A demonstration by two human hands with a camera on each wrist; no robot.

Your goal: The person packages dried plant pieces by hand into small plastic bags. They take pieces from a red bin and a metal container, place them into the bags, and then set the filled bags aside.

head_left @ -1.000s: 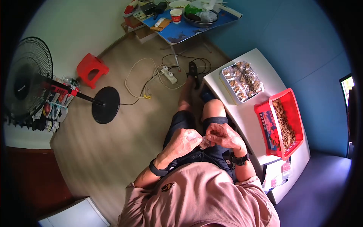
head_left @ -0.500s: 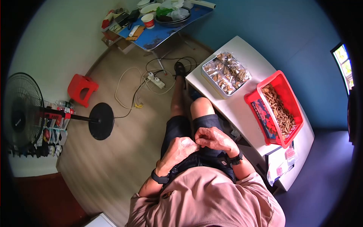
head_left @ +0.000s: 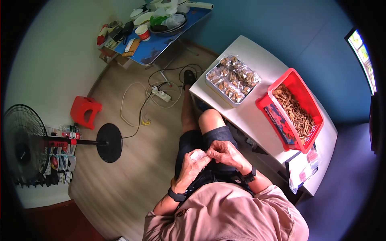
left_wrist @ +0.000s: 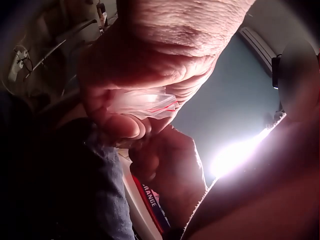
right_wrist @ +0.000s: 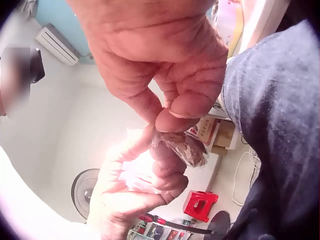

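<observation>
Over the lap, the left hand (head_left: pixel 193 165) and right hand (head_left: pixel 227 152) meet at the fingertips. Between them, in the right wrist view, is a small clear plastic bag (right_wrist: pixel 189 149) with brown dried pieces inside. The right thumb and fingers pinch its gathered top, and the left fingers grip it from below. Folded clear zip bags (left_wrist: pixel 150 102) with a red seal line are tucked in the curled left palm. On the white table to the right, a shallow tin (head_left: pixel 220 91) holds several filled bags (head_left: pixel 235 78). A red plastic basket (head_left: pixel 317 134) there contains loose brown dried strips (head_left: pixel 295 112).
The white table (head_left: pixel 257 124) stands close beside the right leg. Papers in plastic (head_left: pixel 303 170) lie at its near end. A standing fan (head_left: pixel 26 140), a red stool (head_left: pixel 85 112) and a power strip (head_left: pixel 161 94) with cables are on the floor. A cluttered blue table (head_left: pixel 150 51) stands ahead.
The head view has turned, so the room appears shifted. Both hands stay together over the lap; the small bag seen between them earlier is now hidden by the fingers in the head view.
</observation>
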